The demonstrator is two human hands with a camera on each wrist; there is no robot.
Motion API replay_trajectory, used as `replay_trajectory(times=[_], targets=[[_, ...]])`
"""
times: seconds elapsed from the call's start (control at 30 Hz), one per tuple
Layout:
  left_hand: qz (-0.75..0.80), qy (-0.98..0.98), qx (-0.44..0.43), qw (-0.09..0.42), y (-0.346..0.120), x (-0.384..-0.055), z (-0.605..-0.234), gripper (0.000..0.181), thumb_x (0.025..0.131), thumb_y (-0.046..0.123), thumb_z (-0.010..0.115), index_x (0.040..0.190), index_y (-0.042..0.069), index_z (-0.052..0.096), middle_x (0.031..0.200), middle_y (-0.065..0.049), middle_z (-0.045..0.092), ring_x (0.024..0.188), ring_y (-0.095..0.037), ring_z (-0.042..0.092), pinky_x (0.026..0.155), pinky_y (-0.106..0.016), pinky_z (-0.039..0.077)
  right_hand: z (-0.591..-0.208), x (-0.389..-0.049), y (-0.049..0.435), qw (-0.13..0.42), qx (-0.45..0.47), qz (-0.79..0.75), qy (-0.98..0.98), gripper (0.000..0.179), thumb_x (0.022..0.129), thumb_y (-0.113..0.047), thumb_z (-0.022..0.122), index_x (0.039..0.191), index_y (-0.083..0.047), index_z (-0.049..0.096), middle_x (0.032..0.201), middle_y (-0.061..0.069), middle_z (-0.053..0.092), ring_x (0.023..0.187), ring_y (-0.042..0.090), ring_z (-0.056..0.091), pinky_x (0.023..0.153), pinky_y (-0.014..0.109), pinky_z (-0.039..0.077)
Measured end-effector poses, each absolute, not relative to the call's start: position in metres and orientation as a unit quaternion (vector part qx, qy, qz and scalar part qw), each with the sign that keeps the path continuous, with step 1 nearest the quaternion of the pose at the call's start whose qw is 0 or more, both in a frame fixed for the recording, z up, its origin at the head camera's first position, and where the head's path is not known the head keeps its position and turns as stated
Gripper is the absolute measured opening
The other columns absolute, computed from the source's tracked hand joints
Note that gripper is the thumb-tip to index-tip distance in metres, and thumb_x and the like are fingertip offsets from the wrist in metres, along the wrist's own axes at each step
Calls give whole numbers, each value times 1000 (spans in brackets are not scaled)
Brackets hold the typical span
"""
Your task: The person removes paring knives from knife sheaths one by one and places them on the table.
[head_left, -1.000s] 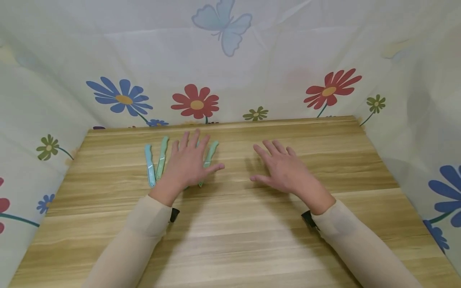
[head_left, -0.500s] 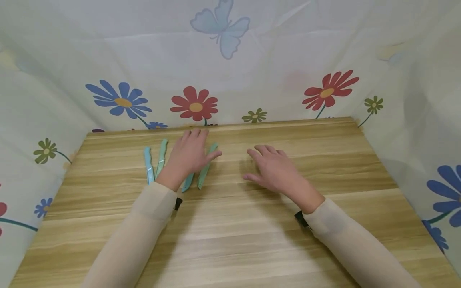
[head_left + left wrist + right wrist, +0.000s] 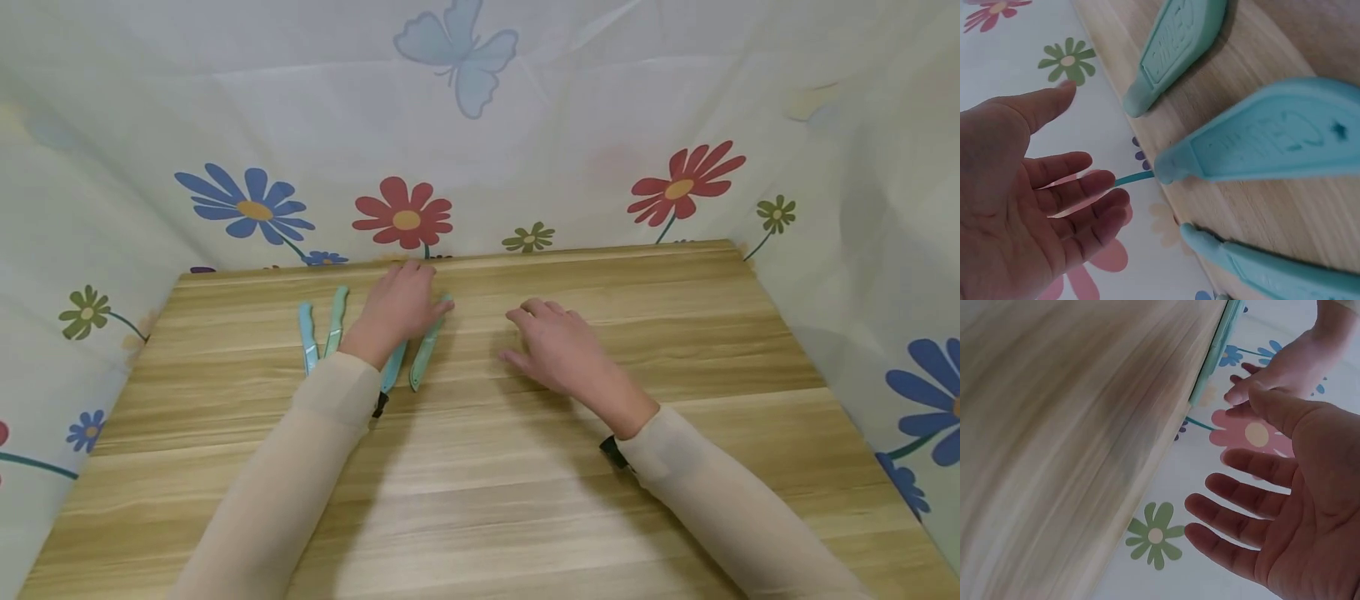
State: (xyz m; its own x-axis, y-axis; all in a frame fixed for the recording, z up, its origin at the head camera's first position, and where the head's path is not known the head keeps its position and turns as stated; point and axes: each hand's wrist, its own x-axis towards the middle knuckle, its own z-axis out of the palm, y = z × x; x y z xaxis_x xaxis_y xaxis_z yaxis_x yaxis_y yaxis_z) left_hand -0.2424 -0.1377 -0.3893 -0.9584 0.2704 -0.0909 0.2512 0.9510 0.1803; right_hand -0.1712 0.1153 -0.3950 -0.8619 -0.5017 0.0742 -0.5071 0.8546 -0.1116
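Observation:
Several small sheathed knives lie side by side on the wooden table, left of centre. At the left are a blue sheathed knife [image 3: 307,333] and a green sheathed knife [image 3: 337,318]. My left hand [image 3: 397,308] is above the far part of the row, partly hiding a second blue sheathed knife [image 3: 393,368]. Another green sheathed knife [image 3: 427,354] lies under its thumb side. In the left wrist view, the palm [image 3: 1016,206] holds nothing and its fingers are loosely bent, apart from the knives. My right hand [image 3: 558,346] hovers over bare wood to the right, fingers relaxed, holding nothing.
The wooden table [image 3: 510,500] runs back to a white cloth wall [image 3: 570,158] printed with flowers and a butterfly. Similar cloth encloses the left and right sides. Dark wrist straps [image 3: 613,452] show at both cuffs.
My left hand has moved slightly forward and right over the knives, uncovering more of the second blue one. The right hand has shifted a little left, its fingers bending more. The knives stay put.

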Motion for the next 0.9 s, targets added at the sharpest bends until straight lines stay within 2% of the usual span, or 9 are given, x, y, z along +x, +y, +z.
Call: replay_trajectory(times=[0.17,0.3,0.43,0.7,0.9], targets=[[78,986,136,61,-132,-254,-394,57,103,40,71,140,-2,60,145,-21,56,137,-41,50,117,-54,39,-394,-173,108,13,249,85,-965,57,99,-45,75,139,-5,67,133,15,66,120,35,65,96,49,57],[55,989,131,48,-127,-261,-397,43,101,39,73,120,1,71,132,-18,63,127,-40,57,110,-56,45,-395,-173,103,3,247,92,-965,56,100,-44,75,139,-5,67,133,14,66,120,35,64,96,48,56],[37,990,127,51,-123,-265,-398,35,101,37,73,104,3,74,126,-18,67,124,-41,59,106,-58,46,-396,-172,99,-2,248,94,-964,55,100,-44,74,139,-5,67,132,14,66,120,35,64,95,48,56],[4,991,116,68,-118,-269,-401,36,102,39,70,105,4,75,126,-18,69,123,-42,59,107,-58,45,-397,-170,91,-20,243,82,-966,57,101,-47,72,141,-6,66,136,13,64,123,35,62,97,48,56],[-8,992,108,56,-114,-271,-403,30,103,31,62,93,5,73,120,-17,71,115,-41,62,101,-58,48,-399,-171,87,-28,242,70,-967,57,102,-48,70,142,-7,65,137,12,63,124,34,61,96,48,56]])
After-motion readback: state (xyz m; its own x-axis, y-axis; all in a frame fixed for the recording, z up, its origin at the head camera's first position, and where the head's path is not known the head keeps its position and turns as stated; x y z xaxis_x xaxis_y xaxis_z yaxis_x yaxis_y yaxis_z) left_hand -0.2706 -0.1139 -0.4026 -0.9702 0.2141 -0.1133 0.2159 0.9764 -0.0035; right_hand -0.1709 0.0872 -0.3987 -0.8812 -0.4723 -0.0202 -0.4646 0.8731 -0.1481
